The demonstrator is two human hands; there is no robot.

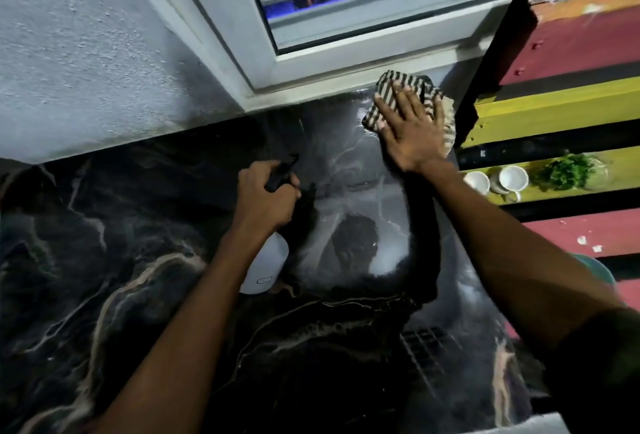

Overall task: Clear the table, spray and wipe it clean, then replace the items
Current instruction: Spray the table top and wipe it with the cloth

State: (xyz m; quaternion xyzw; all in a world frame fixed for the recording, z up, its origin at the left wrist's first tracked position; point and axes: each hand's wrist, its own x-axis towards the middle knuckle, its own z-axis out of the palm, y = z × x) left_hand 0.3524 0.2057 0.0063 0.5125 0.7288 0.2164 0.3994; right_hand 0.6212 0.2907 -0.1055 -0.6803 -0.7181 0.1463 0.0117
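Note:
The table is a black marble top with pale veins, wet and shiny near its far right corner. My right hand lies flat with spread fingers on a striped black-and-cream cloth and presses it onto that corner, close under the window sill. My left hand grips the black trigger head of a white spray bottle above the middle of the table. The bottle's body hangs below my wrist.
A white window frame and a rough grey wall border the table's far side. To the right, a striped yellow, red and black surface carries two white cups and a bunch of green herbs.

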